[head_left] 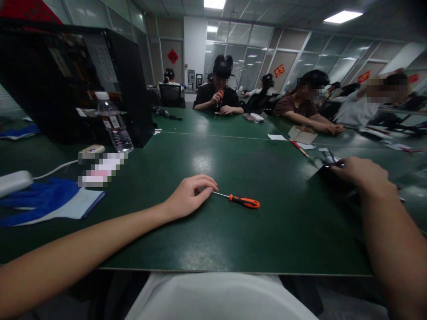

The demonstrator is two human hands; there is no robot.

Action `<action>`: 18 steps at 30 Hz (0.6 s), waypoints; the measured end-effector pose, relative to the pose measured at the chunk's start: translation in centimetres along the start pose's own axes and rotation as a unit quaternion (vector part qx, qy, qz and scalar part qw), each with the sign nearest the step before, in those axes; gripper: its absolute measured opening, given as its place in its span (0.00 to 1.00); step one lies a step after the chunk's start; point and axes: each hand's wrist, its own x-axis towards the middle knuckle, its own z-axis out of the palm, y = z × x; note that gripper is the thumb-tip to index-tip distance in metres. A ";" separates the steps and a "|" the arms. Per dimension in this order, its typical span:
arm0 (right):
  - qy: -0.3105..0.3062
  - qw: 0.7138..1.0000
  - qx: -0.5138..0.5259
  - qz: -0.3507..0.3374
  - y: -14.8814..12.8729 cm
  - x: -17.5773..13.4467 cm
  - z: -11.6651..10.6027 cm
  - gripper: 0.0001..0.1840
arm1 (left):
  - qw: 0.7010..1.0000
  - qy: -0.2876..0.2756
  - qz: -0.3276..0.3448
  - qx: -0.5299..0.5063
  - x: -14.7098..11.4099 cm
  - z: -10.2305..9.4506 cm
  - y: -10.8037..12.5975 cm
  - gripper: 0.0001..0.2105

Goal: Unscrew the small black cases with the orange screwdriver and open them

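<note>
A screwdriver (pixel 244 202) with an orange and black handle lies on the green table, its handle pointing right. My left hand (pixel 187 195) rests on the tabletop with curled fingers, thumb and forefinger closed at the end of the metal shaft; the tip is hidden there. Out to the right, my right hand (pixel 363 174) is closed at the edge of a dark box-like object (pixel 333 174). Thin dark loops, perhaps scissor handles, show beside its fingertips. What exactly these fingers hold is hidden.
A black computer case (pixel 128 84) stands at left behind a water bottle (pixel 115 122). Blue-and-white work gloves (pixel 66 200) and a white cabled device (pixel 15 182) lie at left. A small open carton (pixel 302 134) sits at right. Co-workers sit across the table.
</note>
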 end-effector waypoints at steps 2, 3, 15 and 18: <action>-0.011 1.000 -0.004 0.007 0.2 0.2 0.2 0.26 | 1.000 -0.002 0.001 0.001 0.0 0.0 0.1 0.09; -0.016 1.000 -0.005 0.008 0.2 0.3 0.2 0.27 | 1.000 -0.003 0.000 0.002 0.0 0.0 0.1 0.09; -0.032 0.999 -0.001 -0.029 1.5 2.7 1.2 0.25 | 1.000 -0.009 -0.001 0.006 -0.1 0.0 0.1 0.09; 0.012 0.998 0.000 -0.065 1.3 3.2 1.8 0.25 | 1.000 -0.013 0.000 0.009 -0.1 0.0 0.2 0.09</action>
